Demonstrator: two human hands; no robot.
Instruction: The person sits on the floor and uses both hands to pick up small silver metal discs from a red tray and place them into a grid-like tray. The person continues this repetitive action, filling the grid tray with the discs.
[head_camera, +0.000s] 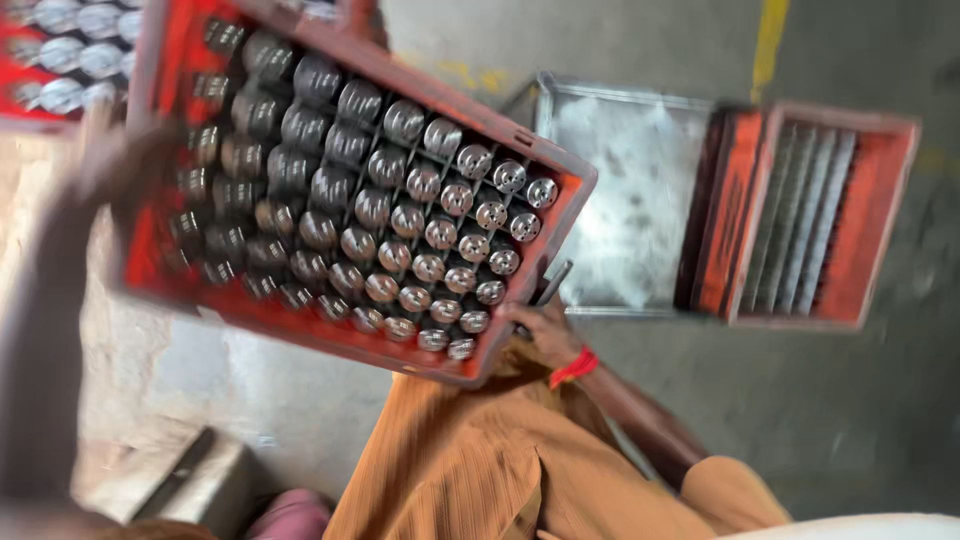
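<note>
A red plastic crate (545, 235) is held tilted in the air, its grid packed with several shiny metal cylinders (400, 215). My left hand (105, 160), blurred, grips the crate's left side. My right hand (545, 328), with a red thread around the wrist, grips the crate's lower right corner. A thin dark rod (553, 283) sticks up beside that hand; whether the fingers hold it is unclear. Below the crate lies the orange-brown cloth of my clothing (480, 470).
A shallow metal tray (630, 200) lies on the concrete floor, and a second red crate (880, 220) with long grey ribbed parts stands right of it. Another red crate of metal cylinders (60, 60) is at top left. A yellow floor line (770, 40) runs at the top.
</note>
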